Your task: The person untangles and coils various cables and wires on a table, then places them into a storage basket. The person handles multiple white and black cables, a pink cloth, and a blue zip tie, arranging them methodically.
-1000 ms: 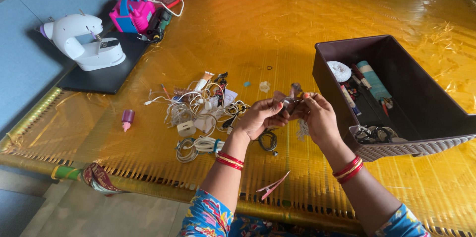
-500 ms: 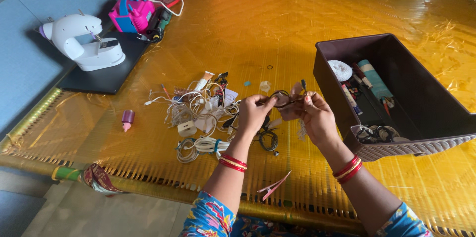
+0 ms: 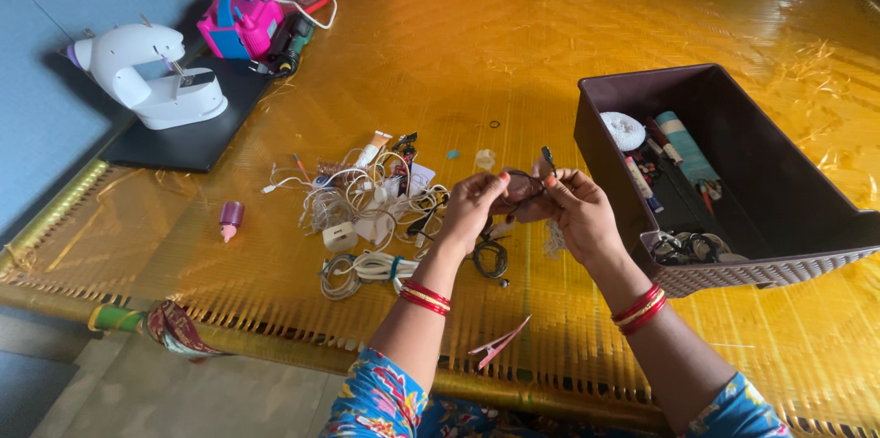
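Both hands raised over the woven yellow cot [image 3: 477,53], pinching a thin dark cable [image 3: 524,183] between them: left hand [image 3: 472,209] closed on its looped part, right hand [image 3: 576,213] closed on the other end, plug tip sticking up. Tangled pile of white cables [image 3: 367,209] just left of the left hand. Dark brown bin [image 3: 733,246] just right of the right hand. Pink clip [image 3: 500,342] below the hands.

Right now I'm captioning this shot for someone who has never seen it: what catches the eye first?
Both hands, left hand and right hand, hold a thin dark cable above a bright yellow woven cot. Left of them lies a tangle of white cables; right stands a dark brown basket. A white mini sewing machine sits far left.
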